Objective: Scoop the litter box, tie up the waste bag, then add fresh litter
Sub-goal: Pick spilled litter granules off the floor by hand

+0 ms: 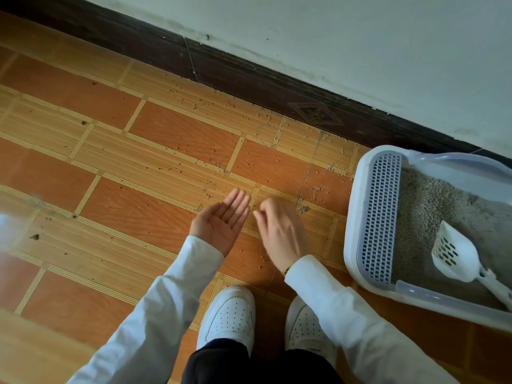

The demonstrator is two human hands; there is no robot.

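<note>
Fingers (235, 206) of the left hand (221, 225) straight and relaxed, palm up and cupped, holding nothing visible. Fingers of the right hand (279, 231) curled loosely downward toward the floor (166, 134), tips near one another; whether pinching a grain, cannot tell. Scattered litter grains (314, 194) strewn from twelve to two o'clock of the hands, along the dark skirting (249, 76). At three o'clock, well apart from both hands, the litter box (352, 245), white-rimmed, with a grey grid step (379, 217) on its near side and grey litter (432, 206) inside. At four o'clock, lying on that litter, the white slotted scoop (457, 259), handle toward the lower right corner. Scoop likely light and stiff; best taken by the handle. Litter loose and prone to spill. No waste bag or fresh-litter sack in view. White shoes (230, 317) at six o'clock.
</note>
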